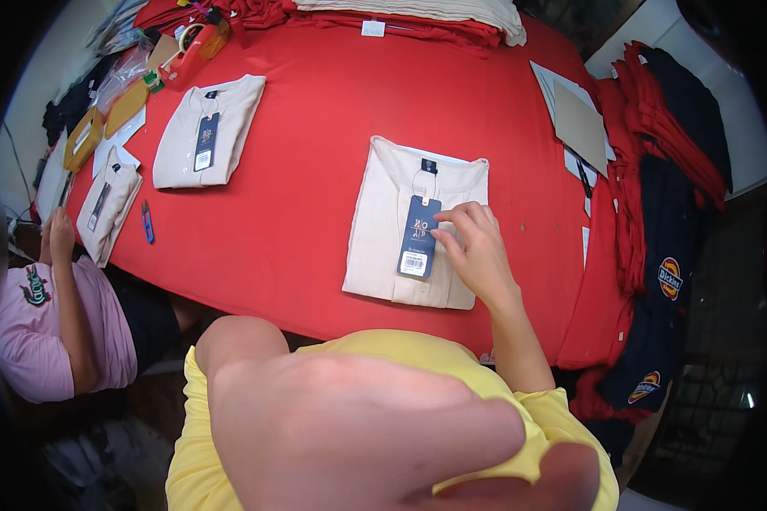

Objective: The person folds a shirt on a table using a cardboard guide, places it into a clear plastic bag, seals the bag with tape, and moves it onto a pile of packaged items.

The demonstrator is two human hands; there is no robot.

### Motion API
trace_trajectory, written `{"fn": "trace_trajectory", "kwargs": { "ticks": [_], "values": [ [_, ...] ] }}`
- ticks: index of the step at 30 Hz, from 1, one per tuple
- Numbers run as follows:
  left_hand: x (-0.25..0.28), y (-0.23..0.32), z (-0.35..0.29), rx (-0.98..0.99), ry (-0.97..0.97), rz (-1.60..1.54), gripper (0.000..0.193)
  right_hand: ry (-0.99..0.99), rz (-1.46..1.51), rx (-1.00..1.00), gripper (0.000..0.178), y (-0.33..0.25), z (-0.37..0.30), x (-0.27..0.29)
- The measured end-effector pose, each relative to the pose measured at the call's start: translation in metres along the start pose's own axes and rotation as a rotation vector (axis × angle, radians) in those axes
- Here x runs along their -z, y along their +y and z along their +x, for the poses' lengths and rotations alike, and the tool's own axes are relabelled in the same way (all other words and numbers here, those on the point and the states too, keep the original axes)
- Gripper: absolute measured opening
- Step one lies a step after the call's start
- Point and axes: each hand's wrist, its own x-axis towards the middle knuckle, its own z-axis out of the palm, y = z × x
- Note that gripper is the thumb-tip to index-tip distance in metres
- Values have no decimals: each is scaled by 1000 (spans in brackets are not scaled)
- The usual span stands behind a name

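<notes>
A folded cream shirt (371,226) lies flat on the red-covered table in front of me. A navy hang tag (420,223) with a white barcode label rests on its front, looped by a string near the collar. My right hand (475,247) reaches over the shirt's right side, thumb and forefinger closed in a pinch at the tag's right edge. Much nearer the camera, my left hand (383,426) crosses low in front of my yellow top, large and blurred. Its fingers cannot be made out well, and nothing shows in it.
Another tagged cream shirt (179,140) lies left, near blue thread snips (147,223). A person in pink (60,328) sits at left beside a smaller folded shirt (115,200). A tape dispenser (187,60) stands far left. Cards (578,123) and garment stacks (669,213) line the right.
</notes>
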Motion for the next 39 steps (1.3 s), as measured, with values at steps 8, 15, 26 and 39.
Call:
{"fn": "trace_trajectory", "kwargs": {
  "ticks": [8, 15, 26, 39],
  "values": [
    [0, 15, -9, 23, 14, 15, 24, 39, 21, 9, 16, -7, 5, 8],
    [10, 16, -13, 125, 17, 60, 24, 1, 76, 13, 17, -2, 3, 0],
    [34, 35, 1, 603, -35, 62, 24, 23, 188, 49, 12, -7, 3, 3],
    [19, 61, -19, 54, 188, -89, 30, 165, 1399, 1094, 58, -151, -17, 147]
  ]
}}
